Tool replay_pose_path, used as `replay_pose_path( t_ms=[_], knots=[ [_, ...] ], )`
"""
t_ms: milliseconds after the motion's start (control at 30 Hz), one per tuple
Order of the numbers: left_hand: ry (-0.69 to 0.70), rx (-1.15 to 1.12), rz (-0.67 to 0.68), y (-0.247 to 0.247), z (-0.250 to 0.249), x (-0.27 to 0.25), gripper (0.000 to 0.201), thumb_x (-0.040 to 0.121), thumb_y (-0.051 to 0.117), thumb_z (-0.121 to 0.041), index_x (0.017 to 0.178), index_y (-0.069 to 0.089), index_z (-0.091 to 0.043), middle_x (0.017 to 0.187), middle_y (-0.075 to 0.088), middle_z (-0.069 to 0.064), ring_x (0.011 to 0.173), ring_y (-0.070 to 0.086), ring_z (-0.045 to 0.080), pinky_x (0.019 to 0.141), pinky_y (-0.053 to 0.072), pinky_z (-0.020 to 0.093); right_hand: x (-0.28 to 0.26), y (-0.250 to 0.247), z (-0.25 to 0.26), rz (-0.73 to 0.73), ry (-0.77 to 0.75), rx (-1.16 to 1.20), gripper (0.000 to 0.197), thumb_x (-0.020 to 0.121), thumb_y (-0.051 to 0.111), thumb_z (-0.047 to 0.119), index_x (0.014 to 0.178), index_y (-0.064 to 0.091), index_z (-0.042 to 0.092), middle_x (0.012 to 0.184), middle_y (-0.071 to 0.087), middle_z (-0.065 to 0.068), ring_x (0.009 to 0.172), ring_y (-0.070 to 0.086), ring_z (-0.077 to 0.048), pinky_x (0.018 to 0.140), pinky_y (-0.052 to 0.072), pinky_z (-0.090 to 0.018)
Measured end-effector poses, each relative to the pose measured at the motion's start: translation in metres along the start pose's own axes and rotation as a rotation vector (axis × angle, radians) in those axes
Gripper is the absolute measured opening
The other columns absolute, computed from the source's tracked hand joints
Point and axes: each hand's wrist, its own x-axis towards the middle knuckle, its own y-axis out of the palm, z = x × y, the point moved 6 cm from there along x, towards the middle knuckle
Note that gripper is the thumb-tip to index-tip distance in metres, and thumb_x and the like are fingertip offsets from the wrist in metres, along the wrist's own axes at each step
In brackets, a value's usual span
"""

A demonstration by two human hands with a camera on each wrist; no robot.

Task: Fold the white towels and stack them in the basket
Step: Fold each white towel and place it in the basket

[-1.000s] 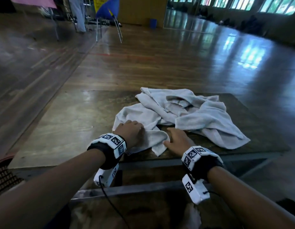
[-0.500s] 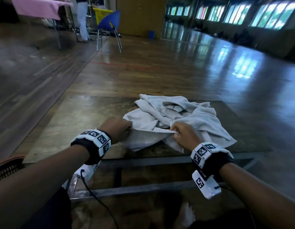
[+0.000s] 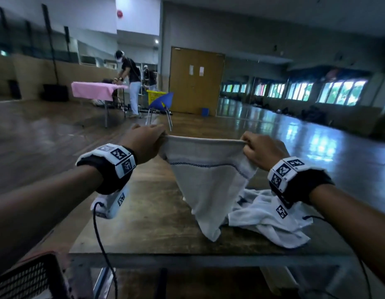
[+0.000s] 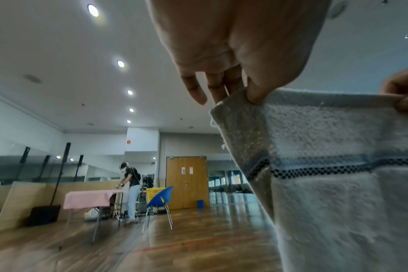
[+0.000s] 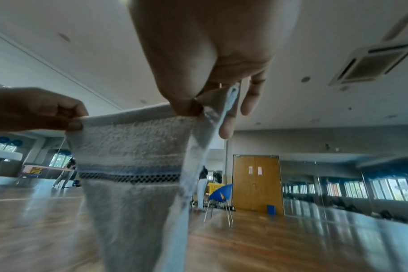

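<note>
A white towel (image 3: 205,182) with a dark checked stripe hangs in the air above the table, stretched by its top edge. My left hand (image 3: 147,140) pinches the left corner of that edge, and my right hand (image 3: 255,151) pinches the right corner. The wrist views show the same towel (image 4: 333,165) (image 5: 131,165) and each thumb pressed on its hem. The towel's lower end still touches the wooden table (image 3: 144,223). More white towels (image 3: 271,219) lie crumpled on the table under my right wrist. A dark mesh basket (image 3: 25,279) shows at the bottom left, beside the table.
The table's metal front frame (image 3: 198,258) runs across below. Far off stand a blue chair (image 3: 160,103), a pink-covered table (image 3: 93,89) with a person beside it, a yellow basket (image 3: 155,97) and wooden doors (image 3: 196,80).
Both hands took hold of one towel's edge on the table and raised it, pulling it off the pile and spreading it between them. My head tilted up toward the room.
</note>
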Motion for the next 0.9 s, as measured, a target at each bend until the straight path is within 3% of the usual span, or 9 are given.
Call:
replay_pose_path(
  t_ms=[133,267,333,433,567,633,700,800,900],
  knots=[
    [-0.012,0.062,-0.112,-0.053,0.01,0.013,0.014,0.092,0.041,-0.02,0.097,0.052,-0.013,0.109,0.063,0.012,0.103,0.058,0.031,0.087,0.038,0.042,0.022,-0.052,0.007,-0.068,-0.027,-0.044,0.013,0.092,0.045,0.024,0.1,0.056,0.021,0.091,0.067,-0.008,0.072,0.057,-0.027,0.06,0.036,-0.029],
    [-0.024,0.167,-0.05,-0.095,0.018,0.026,0.014,0.084,0.047,-0.013,0.094,0.056,-0.016,0.111,0.062,0.009,0.107,0.056,0.027,0.09,0.038,0.039,0.038,-0.099,0.011,-0.143,-0.044,-0.011,0.012,0.091,0.053,0.033,0.092,0.056,0.022,0.089,0.066,-0.005,0.077,0.06,-0.027,0.065,0.042,-0.031],
    [-0.039,0.18,-0.073,-0.117,0.021,0.029,0.01,0.085,0.047,-0.015,0.085,0.056,-0.02,0.107,0.064,0.008,0.106,0.057,0.026,0.091,0.037,0.038,0.042,-0.118,0.009,-0.147,-0.044,0.052,0.013,0.089,0.057,0.035,0.083,0.053,0.024,0.083,0.064,-0.004,0.072,0.057,-0.023,0.062,0.04,-0.029],
    [-0.066,0.173,-0.184,-0.154,0.022,0.03,0.014,0.091,0.043,-0.023,0.087,0.057,-0.022,0.098,0.067,0.008,0.096,0.06,0.026,0.093,0.037,0.04,0.046,-0.15,0.003,-0.211,-0.008,0.091,0.017,0.085,0.061,0.039,0.079,0.055,0.024,0.076,0.062,-0.002,0.071,0.057,-0.024,0.064,0.043,-0.031],
    [-0.079,0.105,-0.215,-0.194,0.022,0.031,0.018,0.093,0.045,-0.037,0.08,0.048,-0.025,0.078,0.063,0.006,0.066,0.055,0.021,0.072,0.047,0.033,0.045,-0.188,0.001,-0.3,-0.027,0.171,0.015,0.083,0.064,0.034,0.075,0.056,0.025,0.066,0.059,0.007,0.066,0.061,-0.021,0.059,0.044,-0.028],
    [-0.096,0.085,-0.219,-0.215,0.022,0.034,0.026,0.09,0.045,-0.043,0.08,0.049,-0.02,0.074,0.057,0.005,0.063,0.055,0.022,0.064,0.05,0.032,0.043,-0.21,0.004,-0.376,-0.059,0.201,0.016,0.083,0.065,0.033,0.073,0.055,0.026,0.067,0.061,0.003,0.062,0.059,-0.021,0.056,0.042,-0.026],
    [-0.122,0.036,-0.285,-0.242,0.025,0.04,0.029,0.091,0.047,-0.04,0.085,0.054,-0.012,0.076,0.057,0.007,0.066,0.056,0.025,0.063,0.05,0.034,0.042,-0.235,0.009,-0.471,-0.089,0.227,0.013,0.082,0.067,0.031,0.076,0.059,0.023,0.067,0.061,-0.004,0.056,0.054,-0.019,0.055,0.042,-0.026],
    [-0.133,-0.054,-0.431,-0.285,0.029,0.049,0.017,0.091,0.051,-0.028,0.089,0.056,-0.012,0.078,0.056,0.006,0.067,0.053,0.025,0.062,0.041,0.03,0.048,-0.271,0.015,-0.557,-0.106,0.271,0.014,0.083,0.067,0.025,0.083,0.063,0.011,0.066,0.061,-0.008,0.046,0.052,-0.014,0.043,0.039,-0.021],
    [-0.157,-0.103,-0.5,-0.316,0.031,0.056,0.01,0.091,0.05,-0.019,0.083,0.054,-0.014,0.066,0.051,0.001,0.055,0.046,0.016,0.051,0.032,0.023,0.062,-0.295,0.014,-0.6,-0.089,0.38,0.011,0.086,0.065,0.019,0.088,0.063,0.008,0.053,0.06,0.001,0.032,0.052,-0.001,0.038,0.038,-0.009]
  ],
)
